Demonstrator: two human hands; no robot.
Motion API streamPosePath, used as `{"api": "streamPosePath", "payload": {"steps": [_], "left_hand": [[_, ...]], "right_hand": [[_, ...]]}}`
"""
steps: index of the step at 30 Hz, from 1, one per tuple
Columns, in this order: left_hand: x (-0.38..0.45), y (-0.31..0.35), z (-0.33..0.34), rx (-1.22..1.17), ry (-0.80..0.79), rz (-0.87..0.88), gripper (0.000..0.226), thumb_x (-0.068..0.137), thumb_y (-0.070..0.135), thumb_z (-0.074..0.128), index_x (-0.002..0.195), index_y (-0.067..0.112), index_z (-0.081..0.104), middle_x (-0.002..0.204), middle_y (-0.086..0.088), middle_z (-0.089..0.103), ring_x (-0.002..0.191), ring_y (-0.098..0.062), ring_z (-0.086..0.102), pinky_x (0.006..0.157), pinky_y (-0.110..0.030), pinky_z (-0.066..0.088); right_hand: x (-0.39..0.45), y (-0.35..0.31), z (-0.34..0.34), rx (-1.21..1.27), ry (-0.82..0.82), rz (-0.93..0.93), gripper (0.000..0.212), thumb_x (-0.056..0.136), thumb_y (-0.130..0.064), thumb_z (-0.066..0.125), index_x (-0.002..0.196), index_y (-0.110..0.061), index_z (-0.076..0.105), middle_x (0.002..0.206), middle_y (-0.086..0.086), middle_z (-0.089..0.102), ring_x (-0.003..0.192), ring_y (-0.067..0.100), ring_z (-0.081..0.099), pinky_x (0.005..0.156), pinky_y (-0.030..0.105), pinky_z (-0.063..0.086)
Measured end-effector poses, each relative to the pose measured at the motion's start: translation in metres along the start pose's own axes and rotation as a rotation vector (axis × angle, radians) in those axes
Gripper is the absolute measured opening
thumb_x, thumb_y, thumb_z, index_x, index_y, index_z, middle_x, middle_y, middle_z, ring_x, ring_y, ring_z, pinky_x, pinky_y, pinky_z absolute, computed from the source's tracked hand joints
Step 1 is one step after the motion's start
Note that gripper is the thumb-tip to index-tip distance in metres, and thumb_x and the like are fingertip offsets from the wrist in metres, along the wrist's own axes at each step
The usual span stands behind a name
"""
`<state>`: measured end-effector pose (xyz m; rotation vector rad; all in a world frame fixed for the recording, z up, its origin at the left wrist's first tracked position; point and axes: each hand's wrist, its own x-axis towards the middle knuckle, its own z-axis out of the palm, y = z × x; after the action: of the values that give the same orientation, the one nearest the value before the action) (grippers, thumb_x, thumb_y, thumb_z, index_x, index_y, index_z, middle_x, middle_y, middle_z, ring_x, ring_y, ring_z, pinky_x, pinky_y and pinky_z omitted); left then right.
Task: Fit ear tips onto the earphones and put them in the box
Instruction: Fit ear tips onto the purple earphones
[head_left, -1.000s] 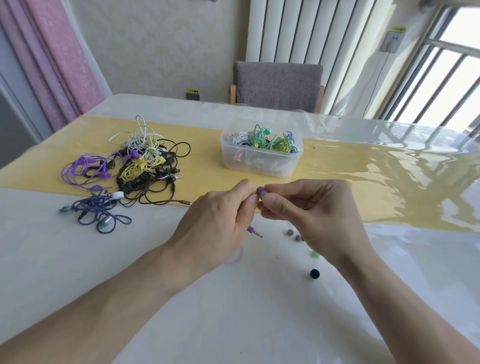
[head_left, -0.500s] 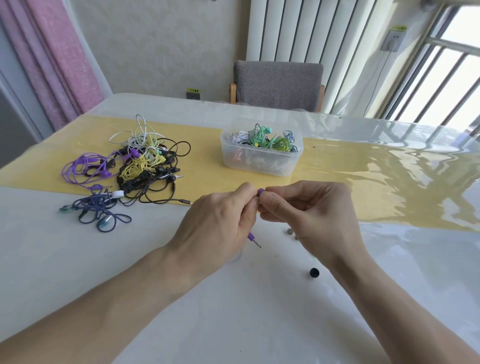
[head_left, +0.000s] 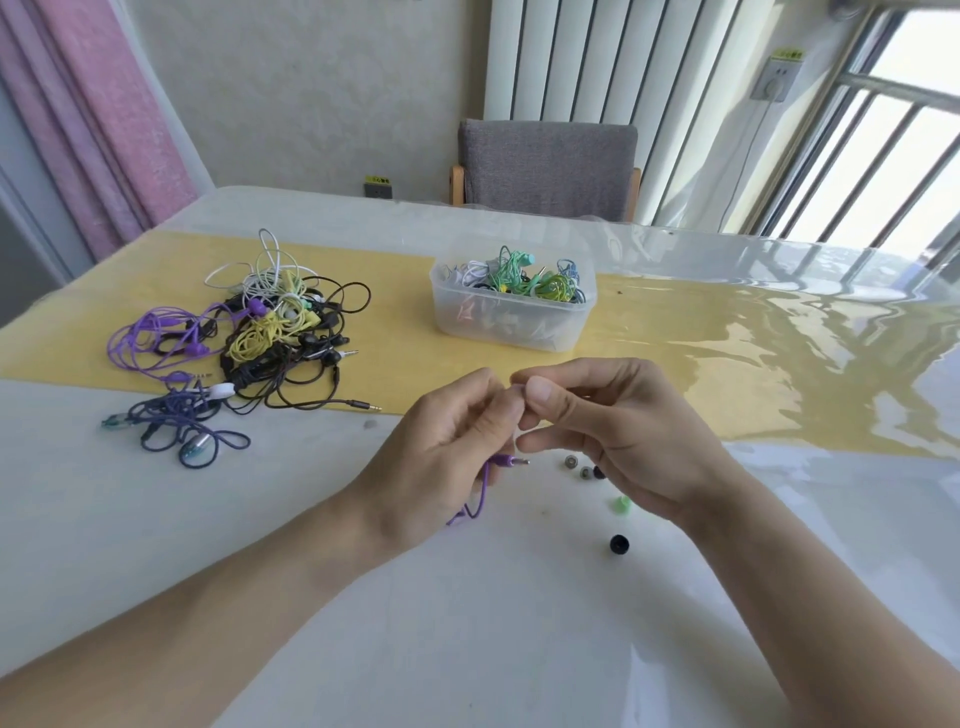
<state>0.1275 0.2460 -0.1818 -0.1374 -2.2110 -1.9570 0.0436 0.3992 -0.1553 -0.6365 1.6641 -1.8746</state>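
table cover (head_left: 779, 332): clear glossy plastic film | box (head_left: 511, 318): translucent smooth plastic | chair back (head_left: 548, 166): grey woven cloth | jack plug (head_left: 519, 461): shiny metal tip | curtain (head_left: 104, 119): pink matt cloth

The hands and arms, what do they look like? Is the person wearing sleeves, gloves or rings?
Both are bare. The left hand and the right hand have no gloves, and no rings show on the fingers. Nails are short and plain. Both forearms are uncovered as far as the picture's edge, so no sleeve shows, and neither wrist has a watch or bracelet.
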Motion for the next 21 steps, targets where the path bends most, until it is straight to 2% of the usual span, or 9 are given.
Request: {"api": "streamPosePath", "payload": {"steps": [5,11,13,16,21], "left_hand": [[-0.0004,-0.0001,-0.0017,-0.093,-0.013,-0.014,0.029,0.095,0.034,0.046,0.071,0.018,0.046,0.068,-0.001,0.043,0.058,-0.011,0.043,0.049,-0.016,0.033],[-0.0020,0.0016,-0.0010,-0.085,-0.018,-0.024,0.029,0.095,0.033,0.045,0.068,0.023,0.048,0.064,-0.008,0.043,0.056,-0.013,0.036,0.047,-0.022,0.026],[-0.0020,0.0018,-0.0005,-0.095,-0.016,-0.028,0.030,0.095,0.033,0.045,0.067,0.024,0.046,0.063,-0.007,0.041,0.057,-0.016,0.035,0.047,-0.021,0.026],[-0.0016,0.0015,0.0005,-0.128,-0.016,-0.044,0.030,0.095,0.032,0.045,0.065,0.028,0.046,0.064,0.001,0.041,0.064,-0.021,0.034,0.049,-0.023,0.026],[-0.0020,0.0006,0.0012,-0.126,-0.042,-0.047,0.032,0.095,0.032,0.044,0.064,0.030,0.047,0.061,0.008,0.045,0.061,-0.016,0.038,0.051,-0.025,0.027]], "right_hand": [[-0.0013,-0.0041,-0.0017,0.001,-0.053,-0.011,0.019,0.076,-0.017,0.069,0.087,-0.004,0.078,0.078,0.014,0.073,0.077,0.026,0.071,0.074,0.032,0.060],[-0.0018,-0.0039,-0.0007,-0.134,0.025,-0.082,0.019,0.075,-0.022,0.074,0.083,-0.006,0.080,0.077,0.021,0.073,0.076,0.037,0.074,0.084,0.051,0.059],[-0.0021,-0.0035,-0.0002,-0.157,0.042,-0.107,0.019,0.076,-0.021,0.073,0.083,-0.004,0.080,0.077,0.021,0.073,0.074,0.036,0.074,0.082,0.049,0.060],[-0.0025,-0.0048,0.0002,-0.176,0.026,-0.134,0.019,0.079,-0.019,0.071,0.085,-0.003,0.079,0.078,0.020,0.075,0.074,0.032,0.075,0.077,0.040,0.062],[-0.0033,-0.0068,-0.0032,-0.202,-0.034,-0.138,0.020,0.083,-0.015,0.067,0.091,0.001,0.076,0.080,0.018,0.076,0.073,0.027,0.075,0.070,0.031,0.060]]}}
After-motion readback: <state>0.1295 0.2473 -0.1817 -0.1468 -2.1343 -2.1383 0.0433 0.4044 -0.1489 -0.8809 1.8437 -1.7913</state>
